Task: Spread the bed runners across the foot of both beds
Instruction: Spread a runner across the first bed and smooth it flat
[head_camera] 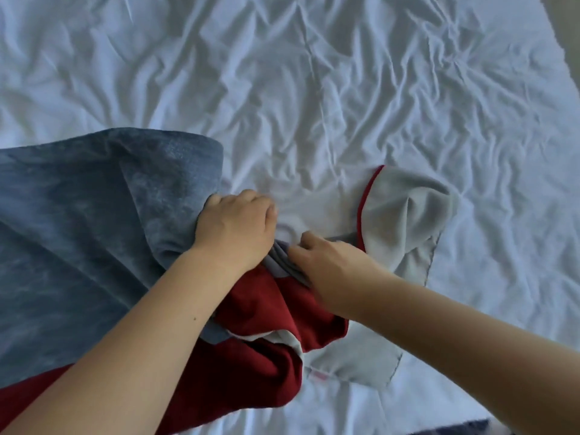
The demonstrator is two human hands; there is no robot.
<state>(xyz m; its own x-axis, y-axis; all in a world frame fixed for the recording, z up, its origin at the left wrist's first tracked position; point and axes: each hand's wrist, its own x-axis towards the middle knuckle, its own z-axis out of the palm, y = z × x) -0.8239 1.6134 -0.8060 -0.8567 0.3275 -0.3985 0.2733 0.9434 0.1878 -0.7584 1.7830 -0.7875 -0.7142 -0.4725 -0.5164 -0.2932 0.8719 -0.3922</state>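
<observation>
A bed runner [81, 233] lies bunched on the white bed sheet [314, 89]. Its face is blue, with a dark red band [260, 346] and a pale grey underside [405, 221] turned up at the right. My left hand [235, 227] grips a fold of the blue cloth at its right edge. My right hand [326, 262] pinches the gathered grey and blue folds just to the right of the left hand. Both hands sit close together near the middle of the frame.
The wrinkled white sheet fills the upper and right parts of the view. The bed's right edge [561, 58] runs down the far right, with floor beyond it. A dark strip [455, 430] shows at the bottom right.
</observation>
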